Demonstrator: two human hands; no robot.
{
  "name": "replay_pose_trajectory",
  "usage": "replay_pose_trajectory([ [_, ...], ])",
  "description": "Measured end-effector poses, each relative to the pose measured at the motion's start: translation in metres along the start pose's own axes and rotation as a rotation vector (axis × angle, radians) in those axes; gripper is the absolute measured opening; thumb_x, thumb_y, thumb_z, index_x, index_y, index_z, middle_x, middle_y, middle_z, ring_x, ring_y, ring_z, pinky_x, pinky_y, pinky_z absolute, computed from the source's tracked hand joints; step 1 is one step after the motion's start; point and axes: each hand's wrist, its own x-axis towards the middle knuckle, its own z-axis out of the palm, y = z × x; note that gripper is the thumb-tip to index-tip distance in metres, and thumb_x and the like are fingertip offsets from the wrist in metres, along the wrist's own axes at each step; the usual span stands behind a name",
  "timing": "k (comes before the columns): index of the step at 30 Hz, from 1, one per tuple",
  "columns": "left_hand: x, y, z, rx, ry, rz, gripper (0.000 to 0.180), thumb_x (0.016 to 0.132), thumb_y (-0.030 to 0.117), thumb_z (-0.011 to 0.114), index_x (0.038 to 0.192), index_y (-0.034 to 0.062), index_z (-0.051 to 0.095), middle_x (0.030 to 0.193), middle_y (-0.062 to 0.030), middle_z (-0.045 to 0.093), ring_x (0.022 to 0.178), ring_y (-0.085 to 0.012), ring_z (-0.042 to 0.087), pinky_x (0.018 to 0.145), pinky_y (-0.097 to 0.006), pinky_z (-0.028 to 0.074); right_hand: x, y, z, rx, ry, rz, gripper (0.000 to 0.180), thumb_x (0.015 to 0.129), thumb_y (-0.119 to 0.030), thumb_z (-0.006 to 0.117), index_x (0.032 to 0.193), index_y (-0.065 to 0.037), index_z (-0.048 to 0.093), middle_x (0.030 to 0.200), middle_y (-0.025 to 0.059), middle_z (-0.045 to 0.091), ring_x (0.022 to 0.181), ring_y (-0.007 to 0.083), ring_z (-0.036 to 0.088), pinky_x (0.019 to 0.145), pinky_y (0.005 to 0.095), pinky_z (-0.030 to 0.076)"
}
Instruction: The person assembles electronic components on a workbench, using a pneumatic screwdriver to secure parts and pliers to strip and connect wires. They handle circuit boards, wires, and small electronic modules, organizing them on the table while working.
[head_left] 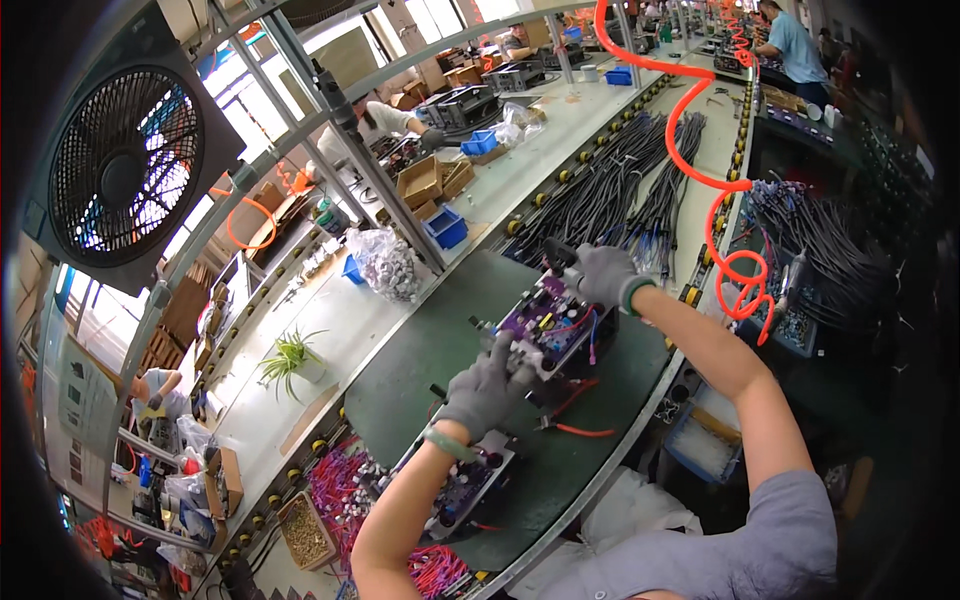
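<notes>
In the middle, an open electronic unit with a purple circuit board [545, 325] lies on the dark green work mat [400, 350]. My left hand [485, 390], in a grey glove, is at its near end with fingers apart, touching around the white parts. My right hand [607, 275], also gloved, is closed at the far end on a black handle-like part [560, 254]; its fingertips are partly hidden. Red and black leads [572, 400] trail from the unit onto the mat. Under my left forearm sits a second unit with a purple board [470, 497], partly covered.
Bundles of black cables [610, 180] lie beyond the mat. An orange coiled hose [690, 150] hangs at the right. Pink wires [338, 485] and a tray of small brass-coloured parts [306, 530] lie at the near left. A fan [125, 165] stands left; other people work farther off.
</notes>
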Motion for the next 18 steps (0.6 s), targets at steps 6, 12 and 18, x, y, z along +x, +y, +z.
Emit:
replay_pose_trajectory([
  [6, -0.049, -0.027, -0.006, -0.248, 0.015, -0.114, 0.108, 0.073, 0.059, 0.076, 0.154, 0.0149, 0.02, 0.13, -0.0207, 0.06, 0.118, -0.0388, 0.061, 0.099, -0.044, 0.047, -0.042, -0.038, -0.013, 0.104, -0.068, -0.041, 0.041, 0.08, -0.027, 0.063, 0.11, 0.0, 0.056, 0.096, 0.0217, 0.071, 0.093, 0.0374, 0.071, 0.082, 0.0462, 0.055],
  [12, -0.101, -0.092, -0.005, -0.657, 0.043, -0.282, 0.106, 0.081, 0.045, 0.076, 0.156, 0.0115, 0.01, 0.117, -0.0205, 0.067, 0.102, -0.0307, 0.069, 0.086, -0.038, 0.054, -0.078, -0.069, 0.016, 0.237, -0.121, -0.307, 0.069, 0.084, -0.062, 0.064, 0.119, -0.004, 0.051, 0.085, 0.0186, 0.069, 0.082, 0.0371, 0.071, 0.073, 0.0454, 0.056],
  [18, -0.143, -0.129, 0.005, -0.675, 0.184, -0.304, 0.066, 0.092, 0.046, 0.06, 0.136, -0.0004, 0.046, 0.096, -0.0165, 0.071, 0.085, -0.0234, 0.07, 0.075, -0.036, 0.054, -0.001, -0.095, 0.09, 1.392, -0.946, -0.022, 0.042, 0.098, -0.053, 0.051, 0.105, -0.014, 0.064, 0.078, 0.0018, 0.061, 0.069, 0.0152, 0.059, 0.064, 0.0323, 0.048],
])
